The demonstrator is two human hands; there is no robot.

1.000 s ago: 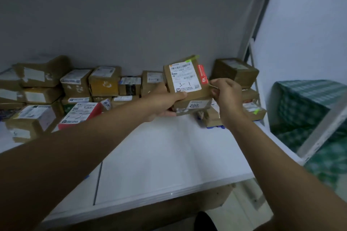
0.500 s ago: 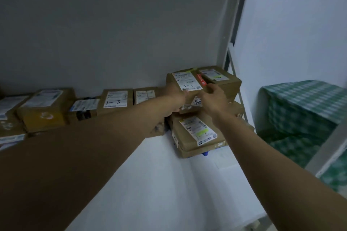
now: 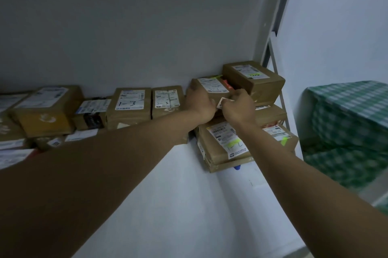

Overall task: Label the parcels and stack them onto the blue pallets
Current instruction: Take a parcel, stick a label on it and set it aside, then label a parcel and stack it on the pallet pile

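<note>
A small brown parcel with a white label and a red sticker lies on top of a stack of parcels at the right end of the shelf. My left hand grips its left front corner. My right hand holds its right front side, fingers curled near a small white sticker. Beside it on the right sits another labelled parcel. Under both hands lies a wide flat parcel with a green-marked label. A bit of blue shows beneath the stack; the pallet itself is hidden.
A row of labelled brown parcels runs along the back wall to the left, some marked by hand. The white shelf surface lies in front. A metal frame post stands at the right, a green checked cloth beyond it.
Both hands carried the small parcel forward and to the right and lowered it onto the stack next to the top right parcel. The view moved closer to the stack.
</note>
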